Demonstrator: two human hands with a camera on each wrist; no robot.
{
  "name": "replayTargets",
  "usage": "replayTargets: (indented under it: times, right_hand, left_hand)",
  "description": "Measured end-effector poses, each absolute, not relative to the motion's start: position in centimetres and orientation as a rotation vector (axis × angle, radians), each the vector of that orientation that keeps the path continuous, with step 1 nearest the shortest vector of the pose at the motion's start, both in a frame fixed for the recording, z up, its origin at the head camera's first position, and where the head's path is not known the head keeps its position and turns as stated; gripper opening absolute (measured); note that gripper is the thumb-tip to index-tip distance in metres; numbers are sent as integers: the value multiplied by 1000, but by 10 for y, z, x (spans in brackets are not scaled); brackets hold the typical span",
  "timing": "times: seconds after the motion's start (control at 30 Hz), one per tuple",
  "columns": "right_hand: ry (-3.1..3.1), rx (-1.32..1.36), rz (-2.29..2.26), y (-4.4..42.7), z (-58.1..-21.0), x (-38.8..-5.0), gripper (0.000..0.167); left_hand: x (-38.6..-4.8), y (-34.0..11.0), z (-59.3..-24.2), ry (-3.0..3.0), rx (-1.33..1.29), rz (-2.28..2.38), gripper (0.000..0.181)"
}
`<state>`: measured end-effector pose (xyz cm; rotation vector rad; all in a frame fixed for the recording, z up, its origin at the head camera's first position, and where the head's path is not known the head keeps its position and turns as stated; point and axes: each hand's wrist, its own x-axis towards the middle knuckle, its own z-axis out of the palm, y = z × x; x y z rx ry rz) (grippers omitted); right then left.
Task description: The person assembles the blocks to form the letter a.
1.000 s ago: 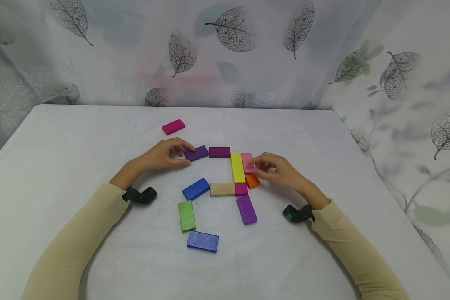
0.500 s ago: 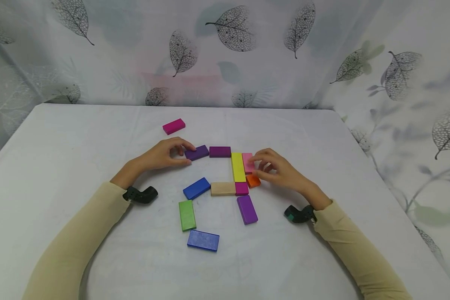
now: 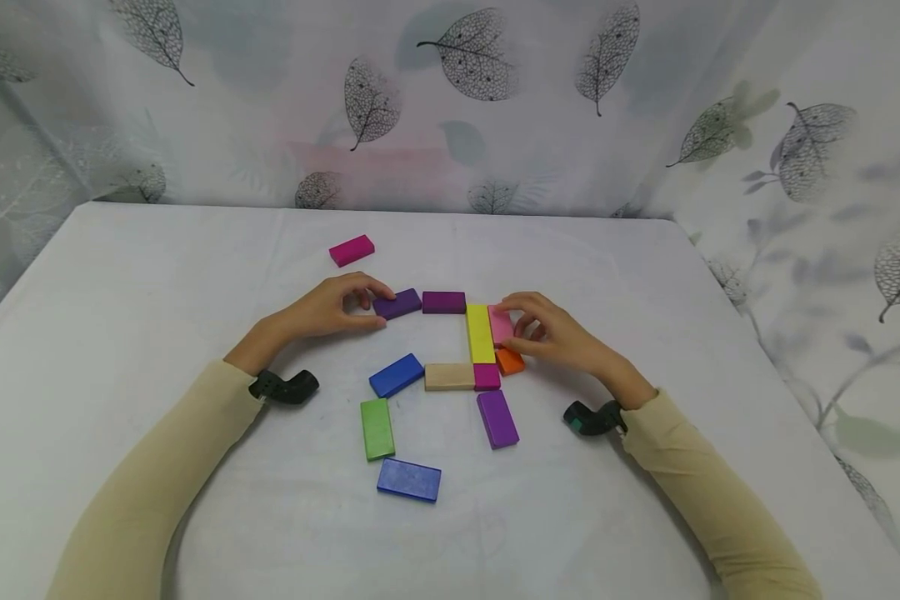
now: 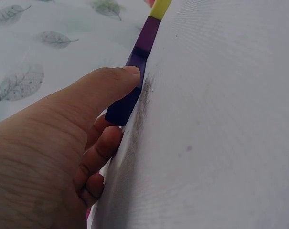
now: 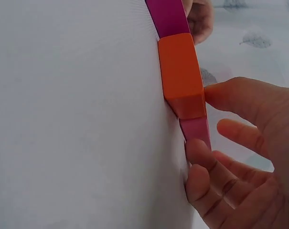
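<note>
In the head view my left hand (image 3: 328, 307) holds the left end of a dark purple block (image 3: 399, 304), thumb on the near side and fingers on the far side. A plum block (image 3: 443, 302) lies at its right end. My right hand (image 3: 558, 333) pinches a pink block (image 3: 499, 323), which stands against a long yellow block (image 3: 480, 335). The right thumb lies close to an orange block (image 3: 510, 361); in the right wrist view that orange block (image 5: 182, 71) hides part of the pink one (image 5: 196, 130). The left wrist view shows my thumb against the dark purple block (image 4: 125, 105).
Nearer me lie a tan block (image 3: 449, 377), a magenta block (image 3: 487, 377), a purple block (image 3: 498, 419), a blue block (image 3: 397, 376), a green block (image 3: 377, 429) and another blue block (image 3: 409, 481). One more magenta block (image 3: 352, 250) lies alone at the back of the white table (image 3: 195, 242).
My right hand's fingers have shifted to the pink block's far edge, with the thumb at its near end. The left hand keeps its hold; the head view has shifted slightly.
</note>
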<state>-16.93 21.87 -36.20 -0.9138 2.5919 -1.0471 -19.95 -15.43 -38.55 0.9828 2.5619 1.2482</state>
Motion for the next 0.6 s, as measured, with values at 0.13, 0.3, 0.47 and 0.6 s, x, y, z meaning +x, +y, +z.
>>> replayTargets:
  times: [0.13, 0.3, 0.47, 0.6]
  right_hand:
    - [2587, -921, -1036, 216, -362, -173, 51]
    - [2578, -925, -1042, 214, -362, -176, 50]
    - [2599, -902, -1040, 215, -362, -177, 49]
    - [2611, -864, -1048, 215, -363, -177, 50]
  left_hand:
    - [-199, -154, -385, 2559, 983, 1253, 41]
    - [-199, -154, -385, 2551, 974, 1266, 41]
    - [-199, -154, -386, 2554, 967, 1265, 41]
    - [-200, -154, -386, 2554, 963, 1262, 41]
